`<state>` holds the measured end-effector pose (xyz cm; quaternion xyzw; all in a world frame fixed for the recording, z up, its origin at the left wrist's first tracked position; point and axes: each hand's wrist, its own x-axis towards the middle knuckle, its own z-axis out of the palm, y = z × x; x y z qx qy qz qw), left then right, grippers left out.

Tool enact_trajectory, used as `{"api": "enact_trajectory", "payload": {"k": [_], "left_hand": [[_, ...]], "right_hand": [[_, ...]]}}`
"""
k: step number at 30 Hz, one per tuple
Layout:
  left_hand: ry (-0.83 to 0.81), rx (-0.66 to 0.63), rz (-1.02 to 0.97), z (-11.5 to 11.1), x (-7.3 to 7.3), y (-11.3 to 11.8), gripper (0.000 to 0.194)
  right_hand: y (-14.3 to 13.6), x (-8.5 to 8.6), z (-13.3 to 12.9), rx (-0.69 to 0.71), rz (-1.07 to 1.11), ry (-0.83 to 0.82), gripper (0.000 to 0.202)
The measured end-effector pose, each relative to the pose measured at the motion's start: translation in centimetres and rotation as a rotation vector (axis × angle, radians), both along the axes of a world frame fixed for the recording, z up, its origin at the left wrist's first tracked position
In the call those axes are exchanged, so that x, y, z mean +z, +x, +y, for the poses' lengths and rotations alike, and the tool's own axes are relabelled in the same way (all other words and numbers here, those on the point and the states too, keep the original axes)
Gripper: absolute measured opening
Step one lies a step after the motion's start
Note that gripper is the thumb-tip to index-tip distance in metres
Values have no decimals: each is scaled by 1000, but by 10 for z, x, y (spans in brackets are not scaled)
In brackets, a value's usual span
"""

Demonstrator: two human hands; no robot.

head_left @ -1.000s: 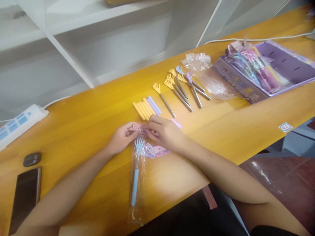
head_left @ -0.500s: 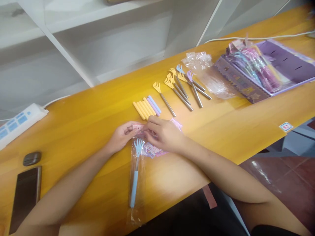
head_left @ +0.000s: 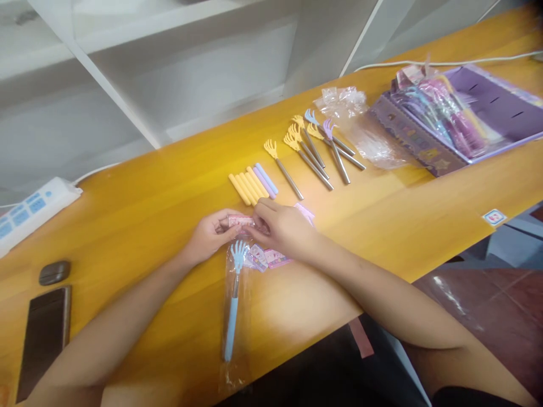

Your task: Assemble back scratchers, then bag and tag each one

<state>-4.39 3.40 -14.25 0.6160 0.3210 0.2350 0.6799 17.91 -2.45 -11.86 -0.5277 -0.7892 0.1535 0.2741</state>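
Note:
My left hand pinches the left end of a small pink printed header card at the top of a clear plastic bag. My right hand grips the same card from the right, its fingers bent over it. Inside the bag lies a blue back scratcher with a hand-shaped head and a blue handle. More printed cards lie under and beside my right hand. Beyond my hands are yellow, purple and blue handle sleeves in a row.
Several back scratcher rods with bare metal shafts lie farther back. Loose clear bags rest beside a purple box of packed back scratchers. At left are a power strip, a dark mouse-like object and a phone.
My right fingers have shifted slightly right along the card, so more of its printed face shows. The bagged back scratcher has barely moved.

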Motion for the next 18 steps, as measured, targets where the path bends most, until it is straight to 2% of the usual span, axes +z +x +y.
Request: {"api": "enact_trajectory", "payload": {"k": [8,13,18], "left_hand": [[37,4,15,-1,7,2,28],[48,9,2,0,6,1,25],[62,14,16,1,4,0,25]], "right_hand": [[-3,3,-1,-3,3,8,20],[-2,3,-1,16,8,27,11],[-2,3,-1,9,0,11,15]]}}
